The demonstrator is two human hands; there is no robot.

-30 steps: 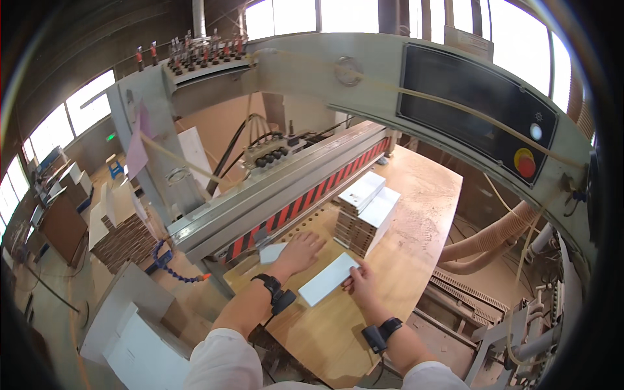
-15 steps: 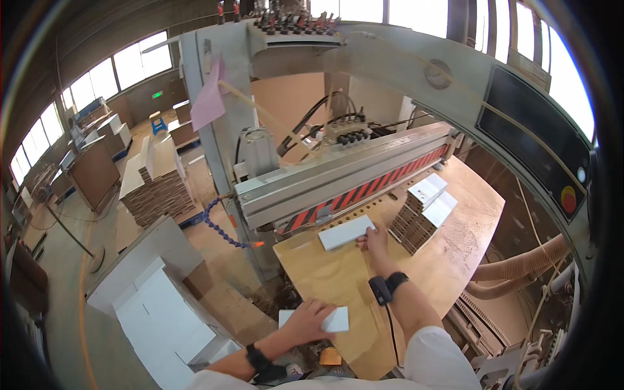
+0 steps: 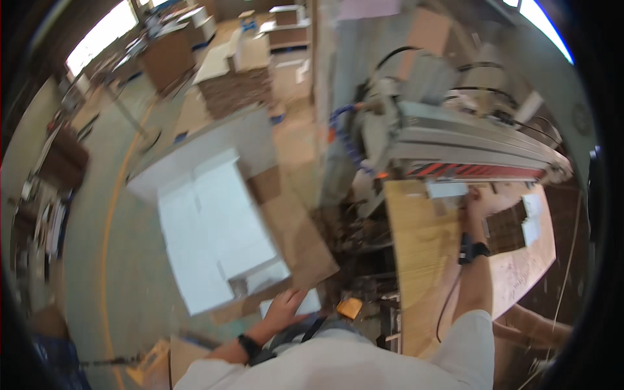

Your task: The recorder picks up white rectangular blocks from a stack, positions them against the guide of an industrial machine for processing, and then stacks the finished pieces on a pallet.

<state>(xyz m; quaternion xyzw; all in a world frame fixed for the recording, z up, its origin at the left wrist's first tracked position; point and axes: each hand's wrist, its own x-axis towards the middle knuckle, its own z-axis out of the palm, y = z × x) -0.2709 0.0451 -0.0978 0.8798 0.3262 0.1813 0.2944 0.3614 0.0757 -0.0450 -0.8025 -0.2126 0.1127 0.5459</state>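
- The stack of white panels [image 3: 214, 227] on the low pallet sits at the far left, uneven at its near corner; a careless pull could slide neighbouring sheets off.
- The left hand [image 3: 284, 311] lies spread, fingers wide, on a small white panel [image 3: 305, 303] at the stack's near edge; I cannot tell whether it grips or merely rests, so the piece might slip.
- The right hand [image 3: 480, 203] presses another white panel [image 3: 447, 190] against the machine's red-striped rail [image 3: 481, 170] on the wooden table [image 3: 422, 260]; with the view turned left, fingers near the rail risk a pinch.
- Blur hides finer detail.
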